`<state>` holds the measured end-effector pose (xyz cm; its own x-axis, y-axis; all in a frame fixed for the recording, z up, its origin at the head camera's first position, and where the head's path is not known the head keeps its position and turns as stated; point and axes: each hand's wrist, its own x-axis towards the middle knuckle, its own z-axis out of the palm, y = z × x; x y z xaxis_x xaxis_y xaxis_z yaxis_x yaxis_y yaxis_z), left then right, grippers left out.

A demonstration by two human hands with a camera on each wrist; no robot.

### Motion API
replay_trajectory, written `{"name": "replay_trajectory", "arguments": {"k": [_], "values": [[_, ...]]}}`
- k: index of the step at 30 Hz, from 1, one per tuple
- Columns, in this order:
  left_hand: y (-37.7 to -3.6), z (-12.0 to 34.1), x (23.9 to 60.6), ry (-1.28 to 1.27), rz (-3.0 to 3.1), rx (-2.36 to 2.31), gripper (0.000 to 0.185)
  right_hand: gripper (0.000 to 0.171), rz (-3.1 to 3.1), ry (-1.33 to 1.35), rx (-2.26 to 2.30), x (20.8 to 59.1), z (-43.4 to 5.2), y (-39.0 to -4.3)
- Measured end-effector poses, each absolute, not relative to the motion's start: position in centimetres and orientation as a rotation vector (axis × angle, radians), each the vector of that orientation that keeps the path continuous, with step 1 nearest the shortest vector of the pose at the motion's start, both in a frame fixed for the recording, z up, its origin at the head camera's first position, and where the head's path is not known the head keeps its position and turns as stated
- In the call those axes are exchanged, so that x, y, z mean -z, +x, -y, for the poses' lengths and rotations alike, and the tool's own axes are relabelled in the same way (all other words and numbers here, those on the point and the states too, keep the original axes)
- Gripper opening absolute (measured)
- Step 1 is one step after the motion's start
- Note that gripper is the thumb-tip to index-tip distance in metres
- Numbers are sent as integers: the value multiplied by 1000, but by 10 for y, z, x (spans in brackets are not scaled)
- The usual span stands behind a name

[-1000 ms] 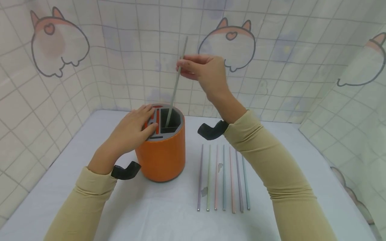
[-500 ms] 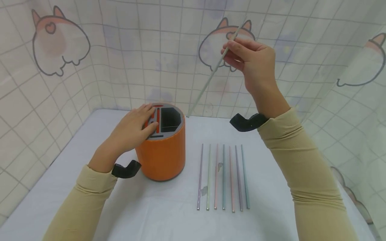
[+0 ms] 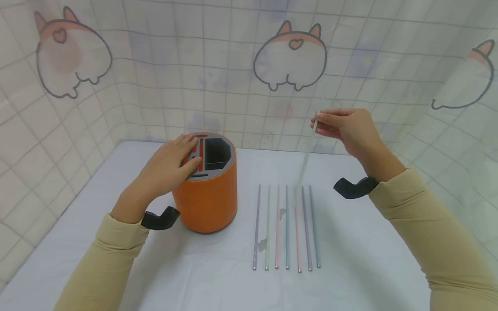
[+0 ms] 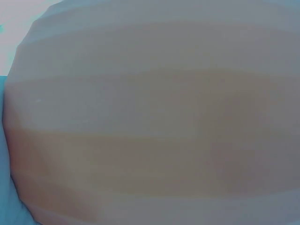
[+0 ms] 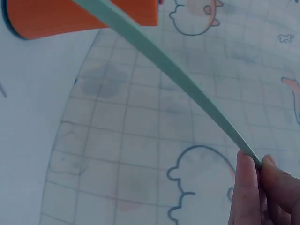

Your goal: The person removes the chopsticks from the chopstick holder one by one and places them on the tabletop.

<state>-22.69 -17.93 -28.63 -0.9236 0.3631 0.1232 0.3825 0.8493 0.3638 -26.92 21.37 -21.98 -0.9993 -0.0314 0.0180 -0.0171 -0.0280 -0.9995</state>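
In the head view an orange round utensil holder [image 3: 206,205] stands upright at the left, its grey top [image 3: 218,173] cut with red-edged slots and one large dark opening. My left hand [image 3: 165,166] rests on the left part of this top, fingers extended. My right hand [image 3: 348,125] pinches a pale green chopstick [image 3: 307,160] near its upper end, thumb against fingertips. The chopstick slants down to the left, its lower end overlapping the row of chopsticks in this view. In the right wrist view the pinched green chopstick [image 5: 187,86] crosses towards the orange holder. The left wrist view is blurred.
Several pastel chopsticks [image 3: 288,229] lie side by side on the white tablecloth [image 3: 210,276], right of the holder. Behind them hangs a checked curtain [image 3: 183,86] with cartoon animal prints, which also encloses both sides.
My right hand has drawn the green chopstick up out of the holder's opening, carried it right, then lowered it over the row. The left hand has stayed on the holder.
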Motion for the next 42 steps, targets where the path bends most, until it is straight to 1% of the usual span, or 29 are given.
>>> {"name": "replay_trajectory", "arguments": {"k": [2, 9, 12, 13, 17, 19, 29, 36, 42], "values": [[-225, 182, 285, -594, 2977, 599, 64, 4, -2212, -24, 2145, 231, -220, -269], [-221, 184, 282, -570, 2977, 607, 64, 11, -2236, 60, 1877, 279, -250, -275], [-220, 183, 282, -572, 2983, 601, 63, 7, -2226, 90, 1774, 306, -261, -276], [-220, 183, 282, -575, 2987, 600, 63, 10, -2230, 97, 1732, 315, -264, -276], [-219, 182, 283, -581, 2992, 602, 64, 41, -2244, 140, 1588, 343, -273, -273], [-219, 182, 284, -579, 2990, 603, 64, 47, -2248, 165, 1539, 352, -276, -271], [-219, 181, 285, -583, 2980, 603, 64, 47, -2208, 280, 1498, 391, -289, -275], [-218, 180, 285, -570, 2974, 612, 64, 41, -2291, 357, 1469, 415, -288, -275], [-221, 177, 284, -576, 2980, 606, 65, 35, -2427, 472, 1343, 424, -287, -277]]}}
